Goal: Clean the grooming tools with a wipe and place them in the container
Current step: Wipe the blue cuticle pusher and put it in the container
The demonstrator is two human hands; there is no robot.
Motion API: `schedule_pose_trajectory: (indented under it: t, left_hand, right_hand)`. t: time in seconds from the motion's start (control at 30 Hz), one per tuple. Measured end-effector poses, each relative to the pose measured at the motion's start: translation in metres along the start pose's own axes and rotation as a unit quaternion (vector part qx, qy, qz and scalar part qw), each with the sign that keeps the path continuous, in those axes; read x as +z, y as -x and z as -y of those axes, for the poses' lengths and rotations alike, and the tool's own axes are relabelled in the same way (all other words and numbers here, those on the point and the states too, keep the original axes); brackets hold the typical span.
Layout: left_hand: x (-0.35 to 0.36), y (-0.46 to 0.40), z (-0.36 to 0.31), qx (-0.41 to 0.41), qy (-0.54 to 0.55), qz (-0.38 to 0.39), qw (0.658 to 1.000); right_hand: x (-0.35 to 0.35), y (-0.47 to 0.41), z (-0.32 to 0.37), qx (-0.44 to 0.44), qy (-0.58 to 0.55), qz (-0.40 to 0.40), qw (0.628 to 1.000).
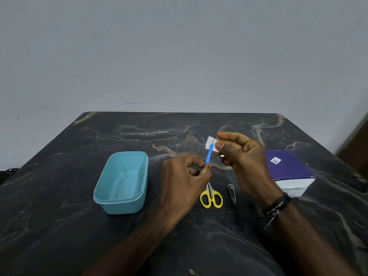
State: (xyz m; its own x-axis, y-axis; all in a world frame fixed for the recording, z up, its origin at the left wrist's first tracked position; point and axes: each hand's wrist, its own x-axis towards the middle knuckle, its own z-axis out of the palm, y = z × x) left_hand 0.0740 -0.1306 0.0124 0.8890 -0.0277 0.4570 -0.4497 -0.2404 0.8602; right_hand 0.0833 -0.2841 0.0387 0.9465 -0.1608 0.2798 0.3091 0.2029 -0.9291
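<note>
Teal container (103, 193) empty; left hand (184, 182) pinches blue tool (209, 155); right hand (242, 154) pinches wipe (210, 140).

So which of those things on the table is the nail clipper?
Start at the purple box on the right of the dark marble table. Left of its near corner, beneath the right hand, lies the nail clipper. It is slim bare metal, unlike the yellow-handled scissors beside it.
</note>
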Motion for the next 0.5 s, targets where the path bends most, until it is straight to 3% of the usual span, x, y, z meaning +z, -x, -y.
schedule_pose_trajectory:
  t: [0.3, 0.5]
  left_hand:
    - [-0.003, -0.003, 0.010, -0.002, -0.011, -0.022, 1.000]
    - [-0.003, -0.004, 0.014, 0.003, -0.008, -0.020, 1.000]
  right_hand:
    - [-0.003, -0.001, 0.003, -0.024, 0.007, 0.033, 0.999]
    - [-0.002, -0.001, 0.002, -0.024, 0.020, 0.014, 0.999]
